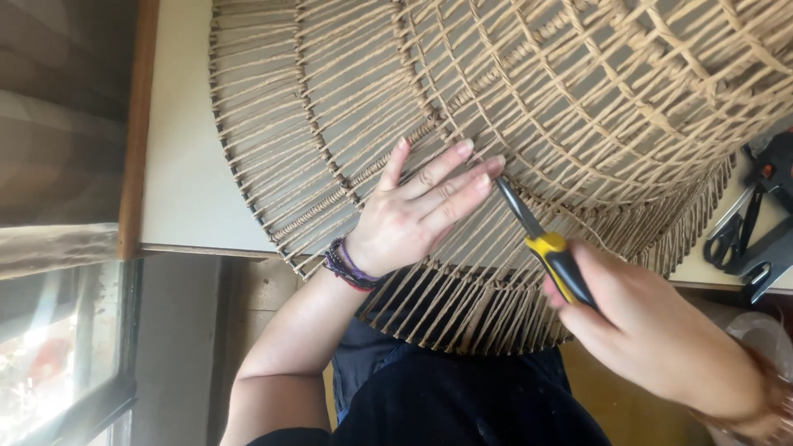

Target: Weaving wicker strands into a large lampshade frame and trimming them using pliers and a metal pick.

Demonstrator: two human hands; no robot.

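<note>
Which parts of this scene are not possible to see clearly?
Head view:
- Pliers tip: hidden by the left hand fingers.
- Right hand: blurred; wrist cut by the edge.
- Woven frame: cut by the top edge.
- Scissors: handles only, partly behind fringe.

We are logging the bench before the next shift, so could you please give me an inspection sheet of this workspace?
Surface: pale table with a wooden edge, mostly covered by the work.
Job's things: large woven cord frame lying on the table and overhanging its near edge; yellow-handled pliers, tip at the weave.
Clutter: scissors and dark tools at the table's right end.
Grippers: left hand flat on the weave, fingers spread; right hand gripping the pliers' handle.
Cables: nothing seen.
Surroundings: window at lower left; a bracelet on the left wrist.
</note>
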